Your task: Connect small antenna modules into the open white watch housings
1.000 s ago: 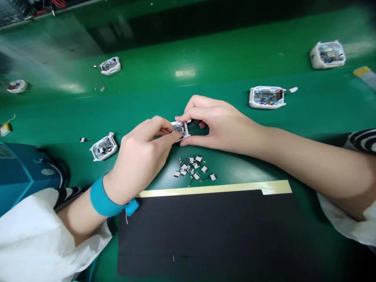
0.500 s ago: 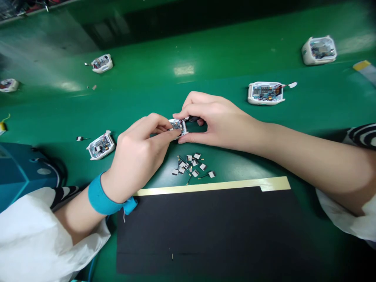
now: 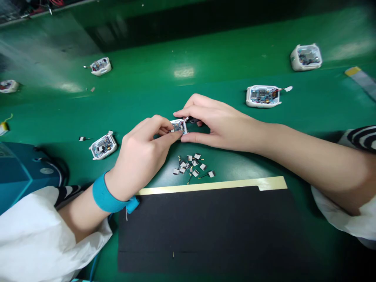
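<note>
Both hands meet at the middle of the green bench over a small white casing with a circuit board inside [image 3: 178, 126]. My left hand [image 3: 141, 160] pinches its near left side between fingers and thumb. My right hand [image 3: 217, 123] holds the opposite side, with its fingertips around the casing's far edge. A small dark part [image 3: 193, 120] shows beneath my right fingers, partly hidden. A thin pale wire runs from the casing toward it. Just below the hands lies a loose cluster of tiny white square pads with dark wires [image 3: 190, 166].
Several similar open white casings with circuit boards lie on the green bench, including one [image 3: 103, 145] left of my left hand and one [image 3: 263, 96] beyond my right. A black mat [image 3: 205, 227] with a cream strip [image 3: 211, 184] lies nearest me. A blue box [image 3: 20, 172] stands left.
The whole view has shifted slightly as my head moved. Both hands still hold the casing, and it has barely moved between them.
</note>
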